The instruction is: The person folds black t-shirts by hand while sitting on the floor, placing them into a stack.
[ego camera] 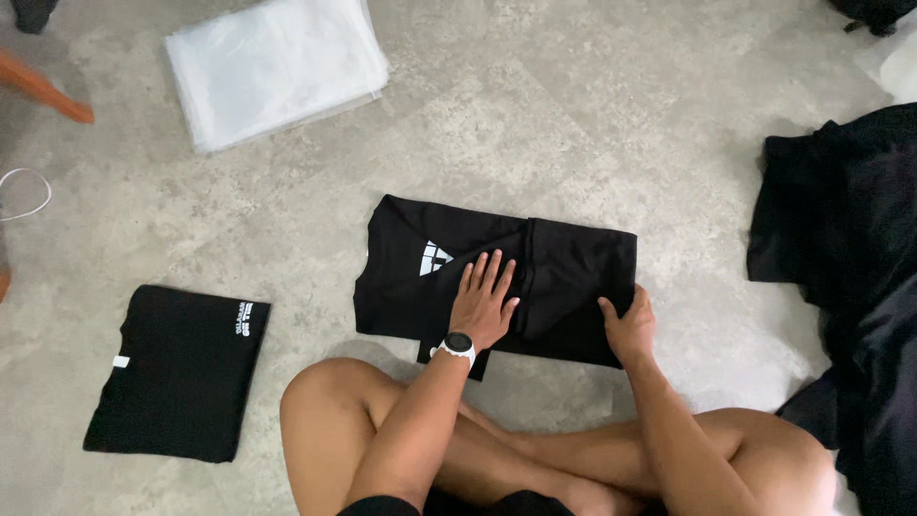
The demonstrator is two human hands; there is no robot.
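Centrally, I note a black cotton shirt [573,277], partly folded into a soft rectangle on the mottled grey stone floor [573,115]. My left hand [482,306] lies flat on it, fingers spread, gripping nothing. My right hand [626,325] pinches its lower right edge. A folded black shirt [177,373] sits lower left; glossy clear plastic bags [277,62] upper left; heaped dark garments [850,248] right.

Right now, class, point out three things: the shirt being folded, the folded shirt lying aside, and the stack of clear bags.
half-folded black shirt [573,268]: head view, right folded panel.
folded black shirt [177,373]: head view, centre.
stack of clear plastic bags [272,67]: head view, top sheet.
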